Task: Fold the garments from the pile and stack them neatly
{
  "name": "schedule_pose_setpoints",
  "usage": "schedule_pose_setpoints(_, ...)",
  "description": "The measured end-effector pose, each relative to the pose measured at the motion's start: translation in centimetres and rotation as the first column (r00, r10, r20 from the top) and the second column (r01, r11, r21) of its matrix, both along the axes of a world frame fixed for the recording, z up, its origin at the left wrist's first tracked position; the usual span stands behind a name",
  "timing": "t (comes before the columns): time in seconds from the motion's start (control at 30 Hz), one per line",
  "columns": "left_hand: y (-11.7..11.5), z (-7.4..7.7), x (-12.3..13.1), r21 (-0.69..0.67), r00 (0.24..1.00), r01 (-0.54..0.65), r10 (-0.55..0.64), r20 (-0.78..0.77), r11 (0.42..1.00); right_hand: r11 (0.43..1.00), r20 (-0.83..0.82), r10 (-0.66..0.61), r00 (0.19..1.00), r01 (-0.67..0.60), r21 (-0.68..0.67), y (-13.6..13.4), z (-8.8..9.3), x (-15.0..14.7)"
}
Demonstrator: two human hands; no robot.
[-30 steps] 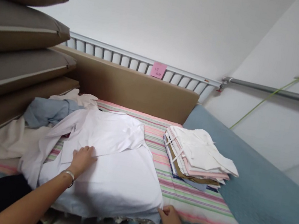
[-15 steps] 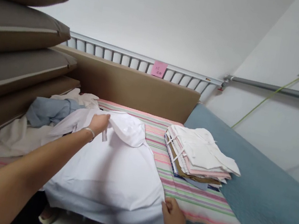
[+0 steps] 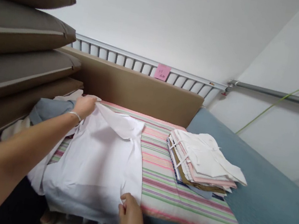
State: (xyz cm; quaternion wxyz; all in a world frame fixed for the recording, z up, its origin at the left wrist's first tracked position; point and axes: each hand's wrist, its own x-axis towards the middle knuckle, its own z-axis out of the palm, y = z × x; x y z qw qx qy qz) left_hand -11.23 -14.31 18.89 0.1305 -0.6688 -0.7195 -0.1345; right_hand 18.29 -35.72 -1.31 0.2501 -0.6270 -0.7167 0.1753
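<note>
A white garment [image 3: 101, 157] lies spread on the striped cloth [image 3: 158, 159], its lower edge hanging over the front. My left hand [image 3: 85, 105], with a bracelet at the wrist, is closed on the garment's upper left part and lifts a fold of it. Near the lower right edge, my right hand [image 3: 130, 210] touches the fabric with thumb and forefinger bent; the right side of the garment is folded inward there. Partly hidden by my left arm, a grey-blue cloth [image 3: 49, 108] and off-white cloths [image 3: 16, 128] lie bunched at the left.
A stack of folded garments [image 3: 207, 160] sits to the right on the striped cloth. Big brown cushions [image 3: 25, 68] are piled at the left. Behind stand a brown panel [image 3: 138, 91] and a white radiator [image 3: 118, 59] with a pink note [image 3: 162, 72]. Blue fabric [image 3: 244, 162] covers the right side.
My left hand has moved left and slightly up with the garment's fold. My right hand has moved left, bringing the garment's right edge inward and baring more striped cloth.
</note>
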Motion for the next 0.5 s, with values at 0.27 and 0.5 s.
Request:
schedule_pose_setpoints(0.27, -0.7, -4.0, -3.3, -0.076, 0.999, 0.034, -0.037, -0.034, 0.997, 0.992, 0.011, 0.033, 0.999, -0.032, -0.124, 1.0, -0.9, 0.5)
schedule_pose_setpoints(0.5, -2.5, -5.2, -4.3, -0.09, 0.987, 0.114, -0.123, -0.099, 0.989, 0.972, 0.038, 0.129, 0.991, -0.118, -0.202, 1.6, -5.9, 0.9)
